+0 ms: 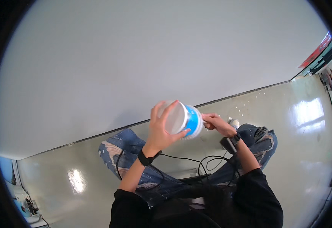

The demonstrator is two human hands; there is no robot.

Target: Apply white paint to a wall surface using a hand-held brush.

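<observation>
Before a pale wall (135, 57), a person's left hand (161, 132) grips a tilted, blue-banded white tub (192, 121) — the right hand (217, 124) curls at its right end, exact hold unclear. Steadying appears the step in hand; the next move likely calls for both hands' support.

We wear a black top (258, 195), torn blue jeans (127, 137) (frayed in places), black wristbands (146, 158) and a white shoe (234, 123).
</observation>
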